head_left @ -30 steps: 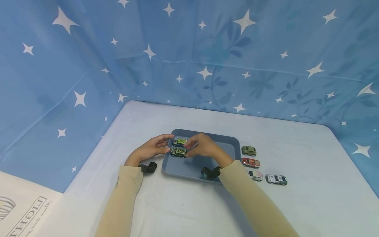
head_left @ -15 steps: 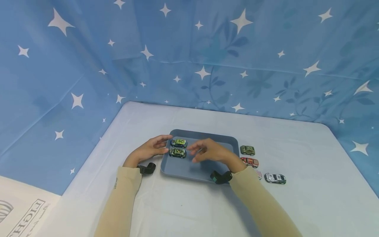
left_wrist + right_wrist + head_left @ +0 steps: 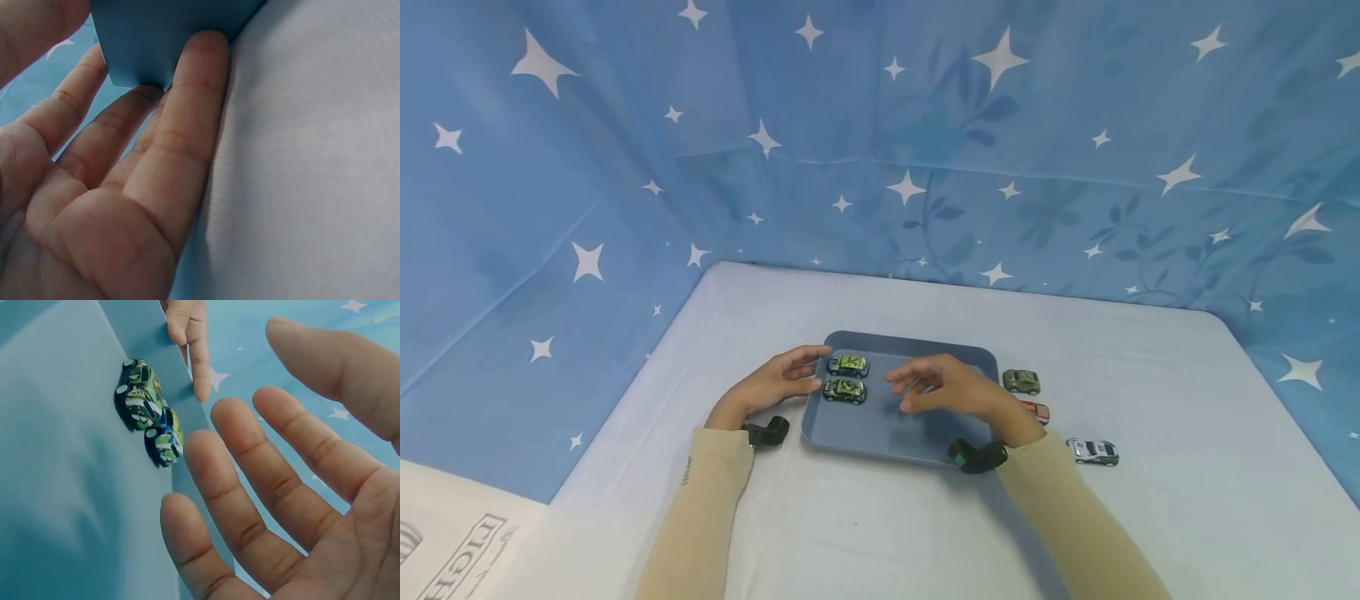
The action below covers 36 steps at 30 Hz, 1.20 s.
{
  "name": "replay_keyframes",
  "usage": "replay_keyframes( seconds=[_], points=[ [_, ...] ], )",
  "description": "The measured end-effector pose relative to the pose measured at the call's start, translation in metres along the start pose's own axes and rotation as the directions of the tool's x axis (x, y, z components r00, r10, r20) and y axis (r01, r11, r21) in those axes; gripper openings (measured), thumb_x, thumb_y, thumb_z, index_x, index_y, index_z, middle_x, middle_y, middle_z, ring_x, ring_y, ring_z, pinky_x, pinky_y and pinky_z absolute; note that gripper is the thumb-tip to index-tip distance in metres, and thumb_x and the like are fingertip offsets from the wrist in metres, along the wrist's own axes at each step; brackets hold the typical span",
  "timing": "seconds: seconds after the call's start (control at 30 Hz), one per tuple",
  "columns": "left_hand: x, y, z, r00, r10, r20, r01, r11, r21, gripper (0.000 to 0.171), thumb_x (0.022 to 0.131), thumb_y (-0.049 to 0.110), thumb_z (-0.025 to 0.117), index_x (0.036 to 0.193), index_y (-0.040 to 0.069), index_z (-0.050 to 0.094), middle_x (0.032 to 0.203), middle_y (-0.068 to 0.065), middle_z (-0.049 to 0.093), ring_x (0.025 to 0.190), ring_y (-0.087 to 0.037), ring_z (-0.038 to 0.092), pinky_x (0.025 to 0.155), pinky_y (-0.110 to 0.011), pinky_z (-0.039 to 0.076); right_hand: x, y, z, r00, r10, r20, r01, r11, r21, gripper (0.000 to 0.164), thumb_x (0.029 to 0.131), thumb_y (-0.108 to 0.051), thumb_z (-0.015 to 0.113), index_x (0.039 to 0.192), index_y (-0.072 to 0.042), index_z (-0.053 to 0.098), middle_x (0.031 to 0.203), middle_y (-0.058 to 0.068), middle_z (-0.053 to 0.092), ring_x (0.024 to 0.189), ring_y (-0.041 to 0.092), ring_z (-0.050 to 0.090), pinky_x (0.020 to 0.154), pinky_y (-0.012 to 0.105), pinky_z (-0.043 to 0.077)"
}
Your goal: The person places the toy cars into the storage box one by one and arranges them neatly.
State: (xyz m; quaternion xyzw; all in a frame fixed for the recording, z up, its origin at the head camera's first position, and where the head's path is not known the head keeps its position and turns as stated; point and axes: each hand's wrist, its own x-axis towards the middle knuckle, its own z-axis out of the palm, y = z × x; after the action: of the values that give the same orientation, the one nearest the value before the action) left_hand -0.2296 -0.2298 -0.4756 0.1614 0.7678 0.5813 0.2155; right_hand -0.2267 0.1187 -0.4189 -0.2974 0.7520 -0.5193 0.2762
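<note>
My left hand (image 3: 771, 387) rests with extended fingers against the left side of the blue-grey tray (image 3: 872, 437); in the left wrist view the fingertips (image 3: 203, 53) touch the tray's outer wall (image 3: 140, 50). Inside, along the tray's left end, a yellow-green toy car (image 3: 850, 365) stands behind a dark green camouflage toy car (image 3: 845, 391), the two parallel and close together. Above the middle of the tray hovers my right hand (image 3: 953, 387), fingers relaxed and spread, holding nothing. The right wrist view shows both cars beyond its fingers (image 3: 209, 465).
Right of the tray, on the white-covered table (image 3: 880, 533), sit an olive toy car (image 3: 1022, 382), a red one (image 3: 1039, 411) partly behind my right wrist, and a silver-white one (image 3: 1093, 452). A blue star-patterned curtain (image 3: 865, 125) hangs behind and to the left.
My right hand has let go of the dark green camouflage car and drawn back to the right. Its sleeve now hides a white toy car. The left hand stays at the tray.
</note>
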Motion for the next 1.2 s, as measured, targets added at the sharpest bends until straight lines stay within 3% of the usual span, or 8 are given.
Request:
replay_keyframes(
  seconds=[0.27,0.43,0.73,1.2],
  points=[
    [0.001,-0.003,0.000,1.000,0.000,0.001,0.000,1.000,0.000,0.068,0.108,0.016,0.068,0.168,0.003,0.037,0.176,-0.023,0.025,0.160,-0.050,0.024,0.125,-0.061,0.035,-0.015,0.004,-0.008,0.997,-0.038,-0.071,0.037,0.999,-0.013,0.048,0.101,-0.008,0.077,0.141,0.013,0.063,0.130,0.034,0.069,0.113,0.034,0.071,0.097,0.045,0.060],
    [0.001,-0.002,0.000,1.000,0.011,0.007,-0.011,1.000,0.001,0.069,0.108,0.017,0.068,0.167,0.002,0.036,0.176,-0.024,0.024,0.160,-0.051,0.024,0.125,-0.062,0.035,-0.025,0.005,-0.009,0.988,-0.047,-0.146,0.044,0.999,-0.023,0.045,0.101,-0.011,0.077,0.139,0.011,0.066,0.129,0.029,0.071,0.114,0.031,0.070,0.096,0.040,0.058],
    [0.001,-0.004,0.000,1.000,0.019,0.008,-0.019,1.000,0.013,0.068,0.109,0.016,0.067,0.167,0.001,0.036,0.176,-0.026,0.023,0.159,-0.053,0.023,0.125,-0.062,0.032,-0.038,0.007,-0.011,0.979,-0.044,-0.197,0.047,0.999,0.011,0.045,0.103,-0.006,0.073,0.142,0.012,0.062,0.130,0.032,0.068,0.123,0.053,0.063,0.094,0.033,0.060],
    [0.001,-0.006,-0.001,0.999,0.035,0.013,-0.036,0.999,0.037,0.070,0.109,0.020,0.067,0.168,0.001,0.035,0.175,-0.026,0.024,0.159,-0.054,0.023,0.125,-0.064,0.032,-0.060,0.019,-0.016,0.966,-0.059,-0.251,0.058,0.998,-0.011,0.046,0.103,-0.007,0.073,0.143,0.012,0.061,0.128,0.029,0.070,0.119,0.040,0.068,0.095,0.031,0.060]
  ],
)
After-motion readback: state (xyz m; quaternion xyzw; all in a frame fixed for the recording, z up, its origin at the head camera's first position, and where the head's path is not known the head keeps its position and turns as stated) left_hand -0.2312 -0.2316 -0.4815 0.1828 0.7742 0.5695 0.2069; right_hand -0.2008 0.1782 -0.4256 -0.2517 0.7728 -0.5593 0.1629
